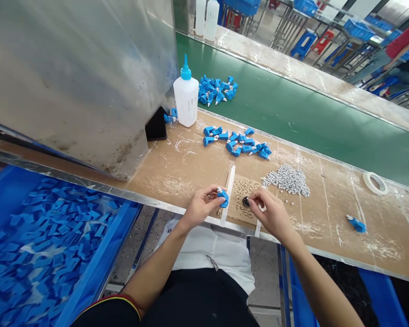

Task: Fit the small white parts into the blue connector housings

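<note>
Dozens of loose blue pieces (54, 250) crowd the large blue bin (100, 265) at the left, heaped over one another below the worktop (180, 175). Next along, a white bottle (187, 103) with a blue nozzle cap stands upright on the worktop; how full it is, I cannot tell. The left hand (199, 206) comes next, thumb and fingers pinching one blue part (224, 198) with a pale tip, held up near the worktop's front edge. Beyond it, a pile of similar parts (218, 91) lies on the green surface (310, 116), and a looser cluster (240, 141) on the worktop. Just right of the left hand, a small round black item (246, 201) rests on a cardboard patch (240, 184), and the right hand (271, 211) has its fingertips drawn close beside it; whether they pinch anything is hidden. The step in hand looks like close handwork on that single part, so the next move probably calls for a steady left pinch and fine right fingertips. Farther right lie a heap of small grey pieces (286, 179), a blue bin (383, 293) holding dark material (344, 279), a lone blue part (356, 224) and a tape roll (375, 183).
</note>
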Available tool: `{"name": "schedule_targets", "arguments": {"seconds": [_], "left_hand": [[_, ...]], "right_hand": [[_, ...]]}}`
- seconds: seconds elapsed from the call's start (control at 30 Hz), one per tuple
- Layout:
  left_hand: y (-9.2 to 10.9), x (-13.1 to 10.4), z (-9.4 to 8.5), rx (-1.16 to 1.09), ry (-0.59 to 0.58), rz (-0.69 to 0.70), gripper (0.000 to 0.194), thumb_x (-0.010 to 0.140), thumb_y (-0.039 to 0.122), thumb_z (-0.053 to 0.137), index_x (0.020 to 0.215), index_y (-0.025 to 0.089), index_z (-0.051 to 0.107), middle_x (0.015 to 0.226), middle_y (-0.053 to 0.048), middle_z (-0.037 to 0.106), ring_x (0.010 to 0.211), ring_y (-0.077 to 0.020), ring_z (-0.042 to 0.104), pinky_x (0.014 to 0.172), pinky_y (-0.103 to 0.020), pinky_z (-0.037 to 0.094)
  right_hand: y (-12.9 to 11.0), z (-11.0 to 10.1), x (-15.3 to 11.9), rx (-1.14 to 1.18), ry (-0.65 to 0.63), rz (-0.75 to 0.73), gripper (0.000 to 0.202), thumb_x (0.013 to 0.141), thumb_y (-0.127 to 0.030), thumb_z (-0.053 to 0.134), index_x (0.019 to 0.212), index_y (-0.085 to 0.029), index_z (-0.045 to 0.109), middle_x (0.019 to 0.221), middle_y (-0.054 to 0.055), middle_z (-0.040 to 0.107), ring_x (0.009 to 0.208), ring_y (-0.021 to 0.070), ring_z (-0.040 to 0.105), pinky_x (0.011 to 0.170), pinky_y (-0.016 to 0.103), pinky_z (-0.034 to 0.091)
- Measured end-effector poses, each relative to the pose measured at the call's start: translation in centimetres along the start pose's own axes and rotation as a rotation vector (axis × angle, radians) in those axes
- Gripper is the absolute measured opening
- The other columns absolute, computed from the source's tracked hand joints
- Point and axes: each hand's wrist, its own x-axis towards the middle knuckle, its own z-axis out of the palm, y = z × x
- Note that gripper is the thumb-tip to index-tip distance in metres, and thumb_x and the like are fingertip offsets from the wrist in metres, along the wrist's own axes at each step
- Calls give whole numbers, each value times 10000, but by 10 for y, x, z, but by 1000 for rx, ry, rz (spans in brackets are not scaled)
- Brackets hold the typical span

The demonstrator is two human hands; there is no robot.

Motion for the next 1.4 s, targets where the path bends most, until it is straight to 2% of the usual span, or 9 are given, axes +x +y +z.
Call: {"name": "schedule_targets", "arguments": {"seconds": [0.1, 0.2, 0.43, 0.6, 0.93, 1.07, 1.17, 1.27, 1.4], "left_hand": [[-3, 0, 0, -2, 1, 42, 383, 726, 439, 861, 951, 164, 717, 844, -25, 694, 782, -140, 653, 739, -259, 566], [-2, 0, 0, 7, -4, 93, 347, 737, 419, 858, 927, 175, 701, 845, -19, 688, 791, -139, 645, 748, -260, 556], [2, 0, 0, 40, -21, 124, 337, 754, 428, 847, 900, 176, 678, 827, -6, 651, 772, -124, 608, 734, -241, 521], [0, 1, 0, 64, -16, 135, 342, 751, 446, 841, 894, 178, 683, 833, -12, 653, 788, -136, 614, 734, -245, 517], [2, -6, 1, 181, 11, 85, 328, 751, 463, 826, 815, 159, 723, 767, -16, 666, 729, -143, 633, 699, -256, 538], [0, -7, 1, 201, 0, 78, 348, 713, 459, 853, 842, 155, 743, 797, -33, 703, 754, -164, 668, 725, -276, 564], [3, -9, 6, 168, 30, 43, 414, 685, 481, 861, 921, 160, 751, 830, -45, 736, 767, -183, 693, 729, -301, 587], [9, -18, 18, 154, 79, 3, 461, 713, 481, 836, 1027, 158, 744, 859, -61, 761, 811, -202, 716, 755, -312, 593], [17, -32, 42, 222, 98, -10, 499, 749, 467, 799, 1117, 139, 718, 929, -91, 780, 918, -244, 734, 842, -347, 594]], "right_hand": [[-25, 17, 8, 163, 142, 83, 113, 960, -225, 527, 852, -238, 555, 842, 36, 668, 695, 148, 604, 612, 273, 485], [-39, 38, 14, 301, 209, 129, 106, 952, -240, 539, 851, -238, 573, 893, 52, 693, 779, 166, 644, 658, 288, 524], [-44, 64, 16, 390, 298, 147, 93, 936, -200, 558, 854, -237, 583, 839, 26, 675, 782, 162, 641, 679, 284, 526], [-45, 64, 16, 363, 292, 155, 94, 938, -215, 547, 853, -236, 581, 830, 26, 661, 774, 167, 633, 674, 286, 518], [-42, 52, 12, 317, 110, 143, 149, 969, -250, 523, 836, -233, 586, 845, 45, 655, 750, 175, 611, 689, 305, 524], [-36, 54, 5, 402, 150, 158, 137, 965, -282, 551, 847, -232, 598, 838, 45, 658, 776, 184, 623, 689, 309, 529], [-36, 56, -1, 491, 188, 206, 96, 948, -318, 575, 952, -228, 610, 887, 50, 660, 752, 179, 627, 658, 307, 541], [-42, 58, -10, 484, 222, 222, 153, 924, -314, 599, 1043, -220, 619, 955, 60, 643, 695, 157, 600, 608, 293, 533], [-56, 60, -19, 362, 337, 206, 110, 925, -249, 565, 999, -219, 640, 917, 61, 632, 689, 170, 585, 616, 310, 530]]}}
